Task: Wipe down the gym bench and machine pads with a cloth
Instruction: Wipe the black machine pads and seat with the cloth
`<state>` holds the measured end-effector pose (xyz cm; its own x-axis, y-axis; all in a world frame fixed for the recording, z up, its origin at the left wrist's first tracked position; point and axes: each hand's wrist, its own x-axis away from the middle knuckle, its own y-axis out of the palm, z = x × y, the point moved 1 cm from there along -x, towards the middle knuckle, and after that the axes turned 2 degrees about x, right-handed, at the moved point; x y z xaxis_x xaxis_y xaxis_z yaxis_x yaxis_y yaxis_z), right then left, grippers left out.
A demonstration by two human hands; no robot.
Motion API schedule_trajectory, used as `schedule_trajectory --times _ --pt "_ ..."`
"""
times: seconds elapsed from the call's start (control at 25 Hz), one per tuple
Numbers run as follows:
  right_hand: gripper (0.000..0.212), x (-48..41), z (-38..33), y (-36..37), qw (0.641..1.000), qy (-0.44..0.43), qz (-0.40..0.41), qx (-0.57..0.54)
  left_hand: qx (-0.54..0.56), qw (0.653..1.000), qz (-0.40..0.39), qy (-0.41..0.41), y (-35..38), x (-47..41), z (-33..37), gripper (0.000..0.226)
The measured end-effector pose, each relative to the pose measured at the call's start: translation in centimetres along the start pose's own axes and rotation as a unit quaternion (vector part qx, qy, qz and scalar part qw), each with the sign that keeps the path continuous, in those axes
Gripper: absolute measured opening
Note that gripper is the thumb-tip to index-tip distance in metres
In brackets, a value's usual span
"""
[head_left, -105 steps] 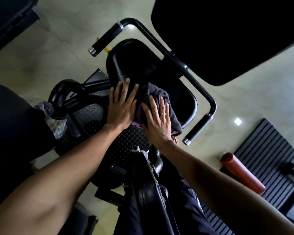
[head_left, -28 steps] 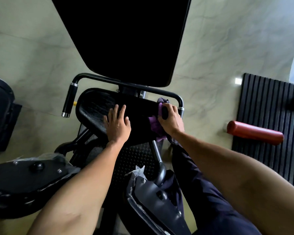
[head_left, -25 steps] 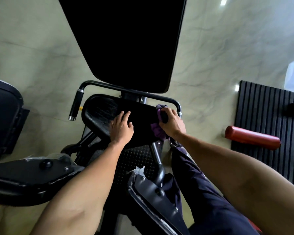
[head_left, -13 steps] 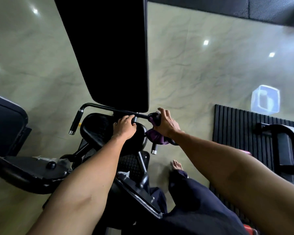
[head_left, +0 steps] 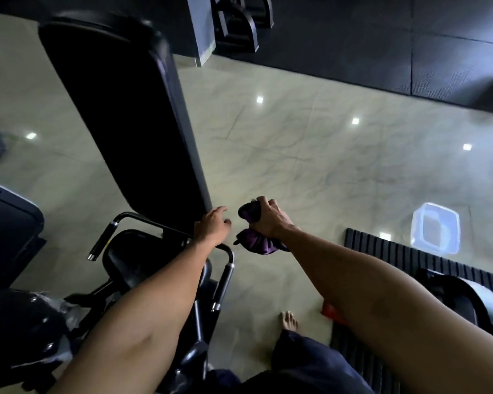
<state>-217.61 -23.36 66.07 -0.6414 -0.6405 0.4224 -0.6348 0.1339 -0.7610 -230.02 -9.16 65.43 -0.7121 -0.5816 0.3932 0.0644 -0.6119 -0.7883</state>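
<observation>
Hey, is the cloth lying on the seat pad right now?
No, the right hand grips the bunched purple cloth off to the right of the seat pad, over the floor.

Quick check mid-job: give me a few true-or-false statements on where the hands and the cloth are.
1. The right hand holds the cloth. True.
2. The cloth lies spread on the seat. False: it is bunched in the right hand, over the floor, right of the seat.
3. The left hand is by the back pad's lower corner. True.
4. The left hand holds a second cloth. False: it holds nothing.
5. A clear tub stands on the floor. True.
</observation>
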Motion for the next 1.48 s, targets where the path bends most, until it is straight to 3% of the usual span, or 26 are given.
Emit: schedule_trajectory --times 0.36,0.76,1.08,1.48 --pt "0.077 -6.8 6.3 -12.7 0.996 -0.035 0.005 0.078 0.031 0.998 0.021 -0.043 0.4 -7.1 11.2 0.053" --pt "0.064 -22.2 5.2 -16.9 0.996 -0.054 -0.013 0.073 0.003 0.994 -0.021 -0.111 -1.2 -21.5 11.4 0.045" --pt "0.06 -34.8 0.1 -21.3 0.991 -0.093 -0.041 0.089 0.04 0.987 0.003 -0.153 -5.6 -31.7 13.2 0.049" --pt "0.062 -53.5 -8.9 -22.0 0.953 -0.22 -0.158 0.138 0.136 0.931 0.065 -0.332 -11.6 -43.3 10.3 0.051"
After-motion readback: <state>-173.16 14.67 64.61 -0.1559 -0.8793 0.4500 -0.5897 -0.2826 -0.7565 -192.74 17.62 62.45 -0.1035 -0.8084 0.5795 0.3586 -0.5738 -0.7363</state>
